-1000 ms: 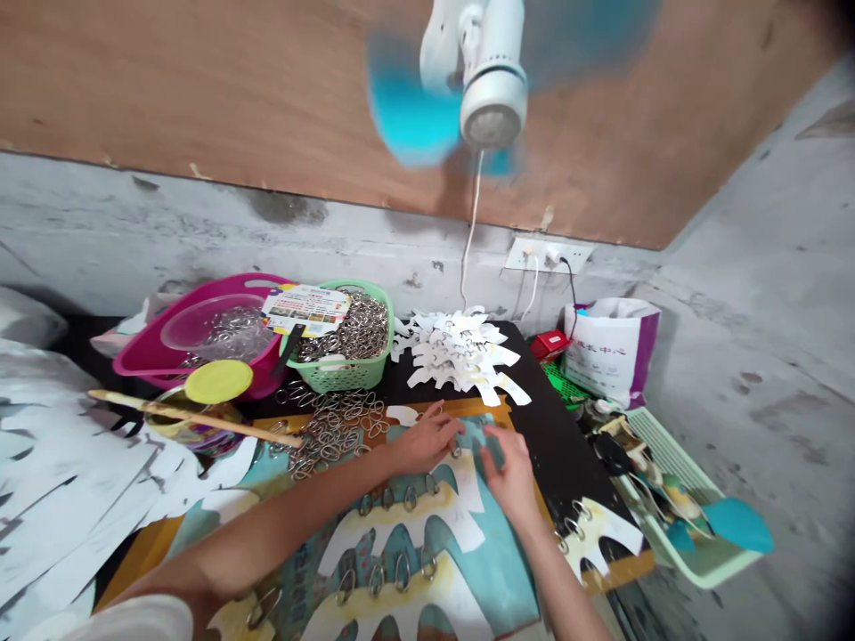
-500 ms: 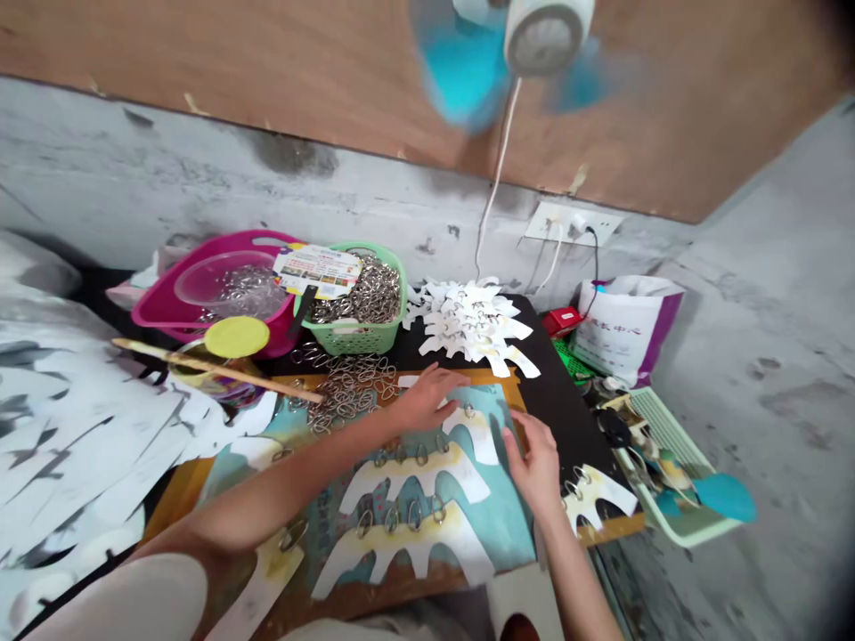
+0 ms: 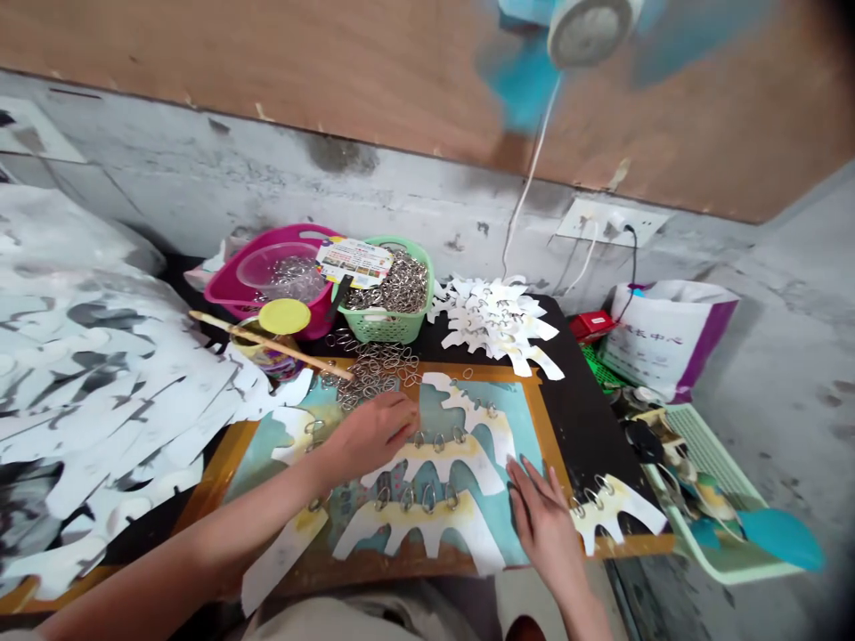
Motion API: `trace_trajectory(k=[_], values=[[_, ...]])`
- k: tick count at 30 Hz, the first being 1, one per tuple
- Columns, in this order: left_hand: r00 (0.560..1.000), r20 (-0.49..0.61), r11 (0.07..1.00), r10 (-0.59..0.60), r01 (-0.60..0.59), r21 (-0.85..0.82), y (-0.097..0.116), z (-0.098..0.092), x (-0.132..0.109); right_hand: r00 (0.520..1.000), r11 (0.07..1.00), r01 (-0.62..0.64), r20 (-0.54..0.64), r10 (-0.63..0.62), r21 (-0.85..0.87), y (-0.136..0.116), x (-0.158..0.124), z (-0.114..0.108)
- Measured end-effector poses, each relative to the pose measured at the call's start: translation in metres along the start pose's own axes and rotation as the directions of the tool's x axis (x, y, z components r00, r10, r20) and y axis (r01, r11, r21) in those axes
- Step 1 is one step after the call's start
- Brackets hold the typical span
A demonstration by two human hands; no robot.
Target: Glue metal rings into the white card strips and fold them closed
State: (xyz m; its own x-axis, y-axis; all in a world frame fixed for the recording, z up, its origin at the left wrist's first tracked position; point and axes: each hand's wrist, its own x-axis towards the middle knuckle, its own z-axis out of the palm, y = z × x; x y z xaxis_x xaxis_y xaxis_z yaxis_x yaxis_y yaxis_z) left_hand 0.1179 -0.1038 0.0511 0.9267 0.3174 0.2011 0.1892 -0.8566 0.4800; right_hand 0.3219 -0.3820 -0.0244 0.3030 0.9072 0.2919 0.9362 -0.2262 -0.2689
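My left hand [image 3: 379, 434] is over the middle of the blue-green board [image 3: 534, 418], fingers pinched together; anything between them is hidden. It hovers above the left end of a white arched cut-out piece [image 3: 444, 461] that carries metal rings along its yellowed upper edge. My right hand [image 3: 540, 507] has its fingers stretched out, fingertips by the lower right tip of another arched piece [image 3: 498, 427]. A third arched piece with rings [image 3: 420, 525] lies nearest my body. Behind my left hand spreads a pile of loose metal rings [image 3: 378, 367].
A green basket of rings [image 3: 391, 329] and a magenta basket [image 3: 227, 289] stand at the back. A wooden stick [image 3: 267, 343] rests across a tub. White cut-outs are heaped at left [image 3: 134, 383] and back right [image 3: 498, 320]. A fan [image 3: 594, 31] spins above.
My left hand has drawn back toward me and left, its fingers now pinched. My right hand has come down nearer the board's front. The view has turned slightly left.
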Motion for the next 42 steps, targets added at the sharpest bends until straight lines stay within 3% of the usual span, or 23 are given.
trace_trajectory(k=[4,7,12,15,17,20,23,27,31,37,42], values=[[0.991,0.023,0.99,-0.134,0.133,0.041,-0.01,0.007,-0.022,0.999,0.999,-0.028,-0.023,0.029,0.047,-0.002,0.0,0.002],[0.987,0.017,0.986,-0.162,0.161,0.053,-0.009,0.015,-0.006,0.995,0.996,-0.041,-0.087,0.048,0.074,-0.005,0.01,0.004],[1.0,0.016,0.996,0.019,-0.021,0.092,-0.004,0.041,0.049,0.986,0.992,-0.118,-0.113,0.121,0.038,-0.005,0.032,0.007],[0.998,0.001,0.994,0.057,-0.057,0.093,-0.01,0.058,0.073,0.98,0.984,-0.175,-0.093,0.176,0.018,0.001,0.036,0.002],[0.998,-0.013,0.994,0.066,-0.064,0.084,-0.016,0.065,0.08,0.98,0.985,-0.167,-0.1,0.171,0.04,0.007,0.036,-0.004],[0.993,-0.014,0.991,0.118,-0.117,0.066,-0.024,0.071,0.082,0.966,0.984,-0.148,-0.199,0.165,0.096,0.01,0.04,-0.011],[0.993,-0.047,0.993,0.112,-0.111,0.038,-0.026,0.075,0.083,0.954,0.982,-0.125,-0.255,0.159,0.144,0.002,0.059,-0.01],[0.99,-0.136,0.999,-0.033,0.039,0.037,-0.02,0.081,0.094,0.982,0.984,-0.07,-0.16,0.097,0.163,-0.016,0.101,0.004],[0.983,-0.15,0.992,-0.106,0.115,0.053,-0.013,0.086,0.11,0.996,0.98,-0.061,-0.055,0.073,0.189,-0.024,0.133,0.022],[0.965,-0.152,0.971,-0.216,0.228,0.071,-0.011,0.093,0.122,0.997,0.98,-0.071,0.017,0.069,0.184,-0.025,0.139,0.036],[0.969,-0.148,0.973,-0.198,0.213,0.088,-0.01,0.093,0.121,0.995,0.995,-0.083,0.061,0.08,0.054,-0.027,0.137,0.04]])
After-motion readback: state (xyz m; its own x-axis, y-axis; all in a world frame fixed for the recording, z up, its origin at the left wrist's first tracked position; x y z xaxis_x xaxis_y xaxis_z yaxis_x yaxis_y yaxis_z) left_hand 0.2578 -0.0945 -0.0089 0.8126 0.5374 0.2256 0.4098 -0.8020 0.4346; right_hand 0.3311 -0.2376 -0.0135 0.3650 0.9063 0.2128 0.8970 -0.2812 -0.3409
